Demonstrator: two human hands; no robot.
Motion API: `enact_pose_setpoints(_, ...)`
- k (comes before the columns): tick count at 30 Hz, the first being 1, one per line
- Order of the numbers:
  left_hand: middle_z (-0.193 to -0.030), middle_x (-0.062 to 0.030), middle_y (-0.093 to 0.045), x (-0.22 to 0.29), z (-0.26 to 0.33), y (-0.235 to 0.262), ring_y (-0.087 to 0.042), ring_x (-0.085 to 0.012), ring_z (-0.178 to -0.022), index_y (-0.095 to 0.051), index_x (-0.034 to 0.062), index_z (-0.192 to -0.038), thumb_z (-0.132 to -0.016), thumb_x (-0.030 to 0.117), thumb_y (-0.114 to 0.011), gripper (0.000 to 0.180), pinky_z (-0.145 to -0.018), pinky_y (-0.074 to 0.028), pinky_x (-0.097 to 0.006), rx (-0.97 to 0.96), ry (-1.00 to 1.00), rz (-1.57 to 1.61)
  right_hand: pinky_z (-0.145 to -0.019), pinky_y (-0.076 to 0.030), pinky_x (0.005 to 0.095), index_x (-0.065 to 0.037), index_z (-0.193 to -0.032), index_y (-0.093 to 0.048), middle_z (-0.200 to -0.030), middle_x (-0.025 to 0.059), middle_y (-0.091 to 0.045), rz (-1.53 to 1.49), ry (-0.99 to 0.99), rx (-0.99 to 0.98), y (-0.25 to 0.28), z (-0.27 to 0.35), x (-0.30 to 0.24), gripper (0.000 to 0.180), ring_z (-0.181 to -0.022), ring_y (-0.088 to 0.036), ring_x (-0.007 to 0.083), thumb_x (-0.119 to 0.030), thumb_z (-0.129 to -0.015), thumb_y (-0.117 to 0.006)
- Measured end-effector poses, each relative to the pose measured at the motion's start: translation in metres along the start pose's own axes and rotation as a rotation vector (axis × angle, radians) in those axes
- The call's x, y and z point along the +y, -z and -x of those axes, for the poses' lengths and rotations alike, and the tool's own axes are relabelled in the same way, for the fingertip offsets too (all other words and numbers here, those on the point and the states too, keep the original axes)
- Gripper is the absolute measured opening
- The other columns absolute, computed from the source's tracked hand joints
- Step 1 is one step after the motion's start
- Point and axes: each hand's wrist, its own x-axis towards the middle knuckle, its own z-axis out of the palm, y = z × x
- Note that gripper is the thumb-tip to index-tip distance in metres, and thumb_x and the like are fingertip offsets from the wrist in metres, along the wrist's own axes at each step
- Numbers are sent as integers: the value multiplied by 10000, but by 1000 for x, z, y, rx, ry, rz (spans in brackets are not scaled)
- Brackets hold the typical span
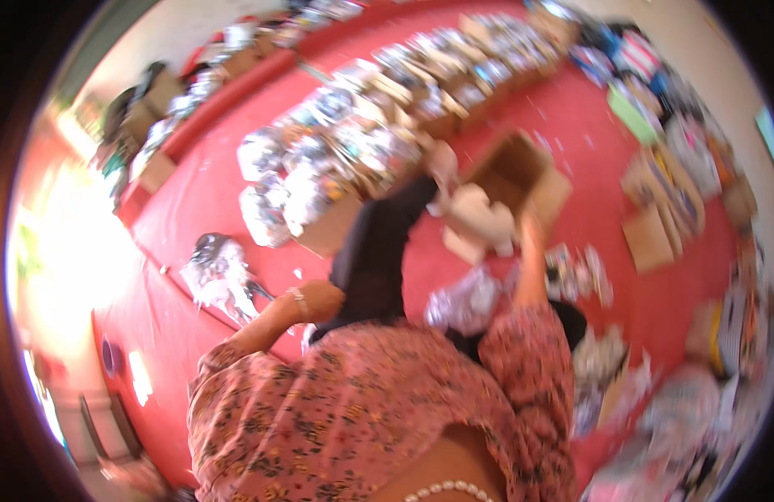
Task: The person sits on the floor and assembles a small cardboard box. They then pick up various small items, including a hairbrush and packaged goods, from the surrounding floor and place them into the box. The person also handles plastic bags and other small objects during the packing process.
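Observation:
An open brown cardboard box stands on the floor in front of me, its dark inside facing up. My right hand is at the box's near edge and looks closed on the cardboard, though it is blurred. Loose flaps or torn cardboard stick out at the box's near left side, beside my bare foot. Against my black-trousered leg rests my left hand; its fingers are turned away and cannot be made out.
Rows of boxes packed with plastic-wrapped goods extend across the red floor ahead. Crumpled clear plastic lies by my right knee, and a plastic bag at left. More cardboard boxes and piled bags line the right side.

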Motion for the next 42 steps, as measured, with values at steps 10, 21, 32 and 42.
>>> enact_pose_setpoints(10, -1275, -185, -407, -95, -191, 89, -435, -316, -1151, -404, 9, -1217, -764, 194, -519, 503, -944, -370, -387, 681, 145, -20, -1047, -218, 367, 61, -1349, -144, -1380, 271, -207, -51, -138, -18, -18, 7, -17, 771, -1263, -279, 353, -362, -826, -521)
enact_pose_setpoints(21, -1213, -83, -453, -120, -282, -21, -418, -237, -1128, -477, 104, -1131, -730, 264, -529, 434, -851, -357, -385, 418, 267, -16, -1030, -234, 377, 95, -1324, -169, -1357, 260, -270, -157, -112, -193, 11, -19, -8, 707, -1247, -306, 338, -309, -845, -494)
enact_pose_setpoints(32, -1305, -138, -400, -153, -310, 0, -405, -257, -1184, -371, 65, -1270, -708, 298, -561, 638, -951, -353, -370, 527, 153, 4, -599, -432, 346, 55, -883, -520, -807, 115, -546, 38, 101, 58, -8, -37, 42, 317, -688, -508, 252, -255, -836, -477)
enact_pose_setpoints(42, -1426, -57, -229, -167, -330, -37, -236, -226, -1299, -249, 127, -1364, -800, 314, -499, 645, -1027, -250, -415, 201, 179, -197, -1012, -261, 416, 66, -1310, -248, -1281, 304, -348, 99, -75, 121, 3, 0, -43, 680, -1200, -345, 395, -335, -829, -514)
